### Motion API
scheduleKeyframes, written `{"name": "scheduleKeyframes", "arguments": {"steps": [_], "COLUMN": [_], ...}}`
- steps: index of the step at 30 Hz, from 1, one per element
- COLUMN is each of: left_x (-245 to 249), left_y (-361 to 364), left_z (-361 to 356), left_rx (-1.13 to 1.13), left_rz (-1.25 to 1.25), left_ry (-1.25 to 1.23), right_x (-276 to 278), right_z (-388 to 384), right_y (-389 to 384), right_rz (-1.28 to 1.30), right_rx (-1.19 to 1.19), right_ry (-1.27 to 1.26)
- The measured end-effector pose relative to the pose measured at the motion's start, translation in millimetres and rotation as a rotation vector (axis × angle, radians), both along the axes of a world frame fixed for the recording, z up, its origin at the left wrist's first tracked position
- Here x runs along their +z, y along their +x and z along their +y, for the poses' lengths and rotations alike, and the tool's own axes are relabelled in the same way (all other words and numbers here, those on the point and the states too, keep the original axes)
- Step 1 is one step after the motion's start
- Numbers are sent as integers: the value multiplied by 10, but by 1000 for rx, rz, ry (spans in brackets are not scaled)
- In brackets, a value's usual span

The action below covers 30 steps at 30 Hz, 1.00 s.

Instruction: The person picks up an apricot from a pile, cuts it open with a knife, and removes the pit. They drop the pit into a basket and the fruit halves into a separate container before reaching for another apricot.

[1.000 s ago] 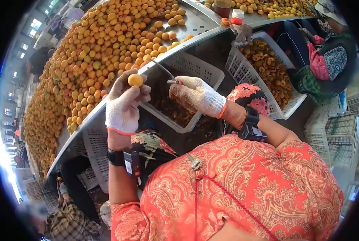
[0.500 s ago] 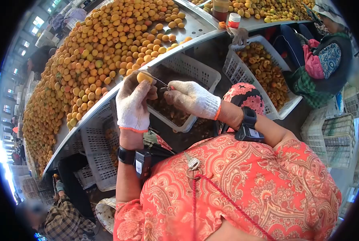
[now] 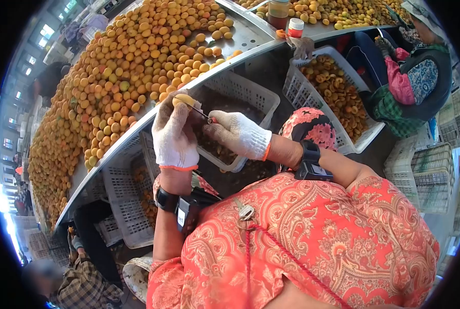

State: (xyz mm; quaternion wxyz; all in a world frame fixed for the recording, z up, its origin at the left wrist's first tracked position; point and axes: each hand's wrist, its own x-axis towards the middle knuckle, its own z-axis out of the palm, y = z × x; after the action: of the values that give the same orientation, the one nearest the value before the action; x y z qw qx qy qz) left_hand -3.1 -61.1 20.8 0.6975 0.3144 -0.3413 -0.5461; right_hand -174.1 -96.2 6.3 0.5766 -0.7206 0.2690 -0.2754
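Note:
My gloved left hand (image 3: 174, 136) is closed around a yellow-orange apricot (image 3: 182, 100), held up between thumb and fingers. In my right hand (image 3: 239, 133), also in a white glove with brown-stained fingers, is a small thin-bladed knife (image 3: 201, 112). Its narrow blade points up and left, with the tip at the apricot; most of the handle is hidden in the fist. Both hands are over a white plastic crate (image 3: 265, 95) with brownish bits in it. Just beyond the left hand, many whole apricots (image 3: 132, 56) lie heaped on a metal table (image 3: 248, 38).
A crate (image 3: 358, 140) of halved apricots stands at right, near a seated person (image 3: 410, 77). A jar with a white lid (image 3: 295, 28) sits on the table edge. Another crate (image 3: 123, 206) and a white bucket (image 3: 135, 275) are at left, near another person (image 3: 88, 280).
The knife's blade has turned and now lies at the apricot's right side. My right hand has shifted slightly left and down, and the left hand keeps hold of the apricot.

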Motion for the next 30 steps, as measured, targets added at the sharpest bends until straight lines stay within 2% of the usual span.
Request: {"name": "scheduleKeyframes", "arguments": {"steps": [1, 2, 3, 4, 6, 8, 11, 13, 14, 16, 19, 21, 22, 24, 29, 30], "left_x": [-34, -77, -114, -149, -203, -138, -144, -132, -132, -153, -189, -250, -242, -211, -227, -189], "left_y": [-20, -64, -107, -145, -237, -281, -222, -168, -185, -240, -267, -388, -405, -439, -408, -453], "left_z": [-12, -21, -28, -37, -31, -32, -100, -117, -117, -110, -80, -113, -124, -132, -101, -111], "left_rx": [-3, -17, -29, -30, -53, -42, -58, 81, 81, 104, 35, 55, 51, 79, 48, 79], "left_rz": [-1, 136, 272, 271, 415, 368, 257, -163, -164, -55, 44, 199, 199, 215, 61, 212], "left_ry": [0, 74, 148, 147, 242, 300, 213, 216, 215, 43, 132, 213, 215, 208, 175, 270], "right_x": [-9, -55, -123, -133, -114, -104, -94, -38, -56, -130, -166, -173, -176, -137, -149, -140], "right_z": [6, 16, 23, 22, 9, -5, -23, -27, -31, -36, 2, -8, -18, -5, 29, 37], "right_y": [26, 41, 59, 75, 57, 53, 41, 23, 28, 44, 79, 82, 85, 67, 83, 111], "right_rz": [45, 45, 62, 78, 123, 169, 44, 60, 58, 103, -46, 27, 97, 74, 115, 168], "right_rx": [-40, -44, -118, -191, -182, -172, -204, -200, -200, -191, -225, -235, -243, -255, -268, -282], "right_ry": [-21, -20, -157, -296, -285, -275, -296, -162, -163, -186, -148, -161, -172, -178, -247, -279]}}
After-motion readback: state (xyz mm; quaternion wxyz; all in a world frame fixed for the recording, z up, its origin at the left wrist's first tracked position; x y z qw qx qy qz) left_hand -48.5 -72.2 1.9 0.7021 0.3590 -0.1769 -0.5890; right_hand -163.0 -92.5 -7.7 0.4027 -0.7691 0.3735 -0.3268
